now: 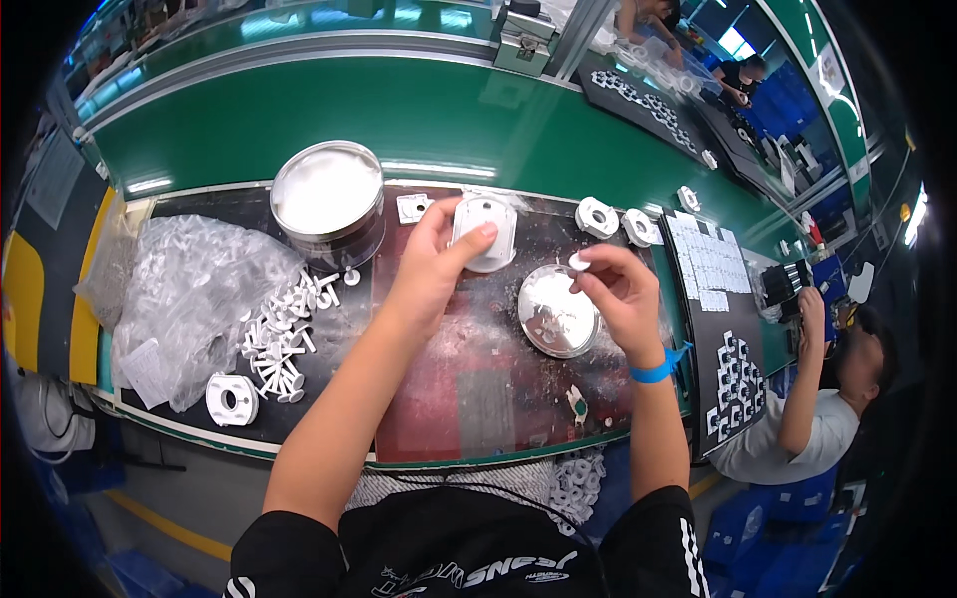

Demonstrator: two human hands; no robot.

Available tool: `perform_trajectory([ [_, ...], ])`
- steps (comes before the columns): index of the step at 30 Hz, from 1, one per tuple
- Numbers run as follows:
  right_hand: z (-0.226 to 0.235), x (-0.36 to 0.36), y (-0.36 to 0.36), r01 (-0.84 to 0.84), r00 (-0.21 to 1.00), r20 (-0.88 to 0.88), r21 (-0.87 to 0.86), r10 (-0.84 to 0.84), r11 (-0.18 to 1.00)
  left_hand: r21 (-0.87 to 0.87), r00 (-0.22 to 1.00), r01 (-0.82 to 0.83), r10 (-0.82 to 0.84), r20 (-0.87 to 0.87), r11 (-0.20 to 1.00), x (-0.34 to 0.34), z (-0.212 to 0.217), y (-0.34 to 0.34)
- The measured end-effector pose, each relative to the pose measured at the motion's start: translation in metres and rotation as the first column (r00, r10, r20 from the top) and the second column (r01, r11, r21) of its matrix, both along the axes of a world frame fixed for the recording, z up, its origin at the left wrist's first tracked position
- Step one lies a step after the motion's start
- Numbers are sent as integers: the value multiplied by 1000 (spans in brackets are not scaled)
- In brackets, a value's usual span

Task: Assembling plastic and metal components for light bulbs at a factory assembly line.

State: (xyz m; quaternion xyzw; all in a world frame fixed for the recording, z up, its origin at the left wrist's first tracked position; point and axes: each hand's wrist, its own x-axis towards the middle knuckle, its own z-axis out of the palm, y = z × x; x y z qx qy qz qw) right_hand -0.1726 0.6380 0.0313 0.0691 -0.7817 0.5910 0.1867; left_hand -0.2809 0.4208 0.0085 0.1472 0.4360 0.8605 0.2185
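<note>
My left hand (429, 261) grips a flat white plastic housing (485, 245) with rounded ends, its thumb pressed on the face. Slightly lower and to the right, my right hand (626, 304) pinches a small white round-headed piece (578, 261) between thumb and fingertips; its stem, if any, is hidden. Beneath those fingers a shiny round metal dish (556, 321) rests on the dark red mat (439, 399). Left of my left arm lies a heap of white mushroom-shaped pins (282, 344), spilling beside a clear plastic bag (199, 279).
A large round tin (329, 194) stands at the back left. White ring-shaped parts (596, 217) lie at the back right, another ring part (231, 399) near the front left edge. On the right, a black board (733, 299) carries rows of parts; a co-worker (812, 424) sits beyond it.
</note>
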Motion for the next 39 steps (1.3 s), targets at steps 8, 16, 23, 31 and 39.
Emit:
perform_trajectory([
  [8,-12,-36,-7,-153,988,-60,-580,145,800,-122,951,309,-301,74,943,15,-3,5],
  [16,-26,-25,-18,-143,983,-3,-633,182,761,-115,893,442,-424,152,889,29,4,10],
  [23,-23,-22,-20,-106,986,37,-622,165,776,-81,893,442,-430,129,893,30,0,14],
  [31,-24,-22,-25,-75,985,79,-600,153,796,-81,893,436,-419,165,896,27,0,11],
  [39,-24,-21,-25,-54,986,97,-589,136,807,-63,891,437,-423,168,897,27,3,12],
])
